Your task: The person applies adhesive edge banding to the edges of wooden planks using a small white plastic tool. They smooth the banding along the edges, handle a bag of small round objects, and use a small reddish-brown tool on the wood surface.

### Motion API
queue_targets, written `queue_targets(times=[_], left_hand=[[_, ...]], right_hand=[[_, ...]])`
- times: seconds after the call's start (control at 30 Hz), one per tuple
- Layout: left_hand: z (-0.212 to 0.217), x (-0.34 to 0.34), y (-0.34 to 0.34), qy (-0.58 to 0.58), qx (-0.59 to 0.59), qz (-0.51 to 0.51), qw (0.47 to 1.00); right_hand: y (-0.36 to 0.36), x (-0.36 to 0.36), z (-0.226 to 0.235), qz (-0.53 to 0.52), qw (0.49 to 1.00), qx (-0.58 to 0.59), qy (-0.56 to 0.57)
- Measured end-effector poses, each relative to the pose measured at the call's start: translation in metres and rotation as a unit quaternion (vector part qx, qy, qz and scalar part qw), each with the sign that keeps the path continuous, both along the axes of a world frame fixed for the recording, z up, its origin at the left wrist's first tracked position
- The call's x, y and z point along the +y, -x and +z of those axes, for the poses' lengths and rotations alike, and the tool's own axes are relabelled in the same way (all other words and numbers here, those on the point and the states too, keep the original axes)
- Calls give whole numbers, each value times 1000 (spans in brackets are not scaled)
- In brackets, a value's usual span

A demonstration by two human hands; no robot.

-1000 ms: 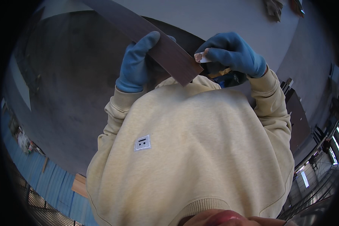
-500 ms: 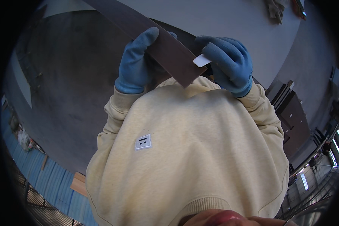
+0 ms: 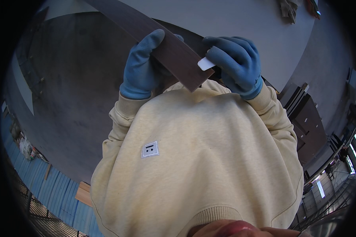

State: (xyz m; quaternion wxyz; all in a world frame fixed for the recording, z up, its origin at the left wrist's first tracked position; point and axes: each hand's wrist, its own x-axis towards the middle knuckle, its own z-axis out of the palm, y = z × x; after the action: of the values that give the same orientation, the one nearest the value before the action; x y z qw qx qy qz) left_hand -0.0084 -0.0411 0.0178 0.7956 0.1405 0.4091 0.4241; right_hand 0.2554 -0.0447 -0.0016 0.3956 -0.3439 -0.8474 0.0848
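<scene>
Your left hand [image 3: 141,69], in a blue glove, holds a long dark brown board [image 3: 162,41]. Your fingers wrap under it and your thumb lies flat on top. The board runs from the top left down to your chest, in front of your cream sweater [image 3: 197,158]. Your right hand [image 3: 235,65] is curled at the board's near end, pinching a small white piece [image 3: 205,63] against the board's edge.

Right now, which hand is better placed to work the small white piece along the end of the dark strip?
Probably the right hand: it already pinches the small white piece against the near end of the dark strip. The left hand is wrapped around the strip further up, steadying it.
</scene>
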Motion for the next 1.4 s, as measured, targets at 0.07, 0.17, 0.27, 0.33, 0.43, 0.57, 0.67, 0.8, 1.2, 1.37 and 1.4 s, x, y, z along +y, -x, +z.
queue_targets(times=[0.07, 0.17, 0.27, 0.33, 0.43, 0.57, 0.67, 0.8, 1.2, 1.37, 1.4], left_hand=[[-2, 0, 0, 15, -18, 7, 1000], [1, 5, 10, -54, -93, 13, 994], [0, 12, 18, -84, -82, 2, 993], [-2, 13, 17, -67, -98, 4, 993], [-4, 10, 16, -64, -82, 2, 995], [-3, 12, 15, -70, -61, -2, 996], [-1, 12, 12, -44, -32, 4, 998], [3, 10, 7, -36, 2, -7, 999], [2, 10, -2, -54, 27, 0, 998], [0, 12, 0, -46, 33, -8, 998], [0, 12, 1, -34, 34, -11, 999]], right_hand=[[-3, -1, -4, -5, 1000, -17, -5], [0, -6, -12, -19, 997, -57, -38], [1, -9, -19, -84, 987, -136, 7], [-4, -5, -22, -114, 984, -136, -19], [-14, 8, -22, -123, 987, -91, -47], [-20, 24, -10, -51, 996, -10, -73], [-24, 29, 12, -4, 998, 6, -58], [-25, 38, 39, 52, 996, -49, -53], [-23, 44, 69, 75, 973, -215, -43], [-23, 30, 71, 32, 967, -245, -61], [-23, 27, 70, 27, 969, -236, -72]])
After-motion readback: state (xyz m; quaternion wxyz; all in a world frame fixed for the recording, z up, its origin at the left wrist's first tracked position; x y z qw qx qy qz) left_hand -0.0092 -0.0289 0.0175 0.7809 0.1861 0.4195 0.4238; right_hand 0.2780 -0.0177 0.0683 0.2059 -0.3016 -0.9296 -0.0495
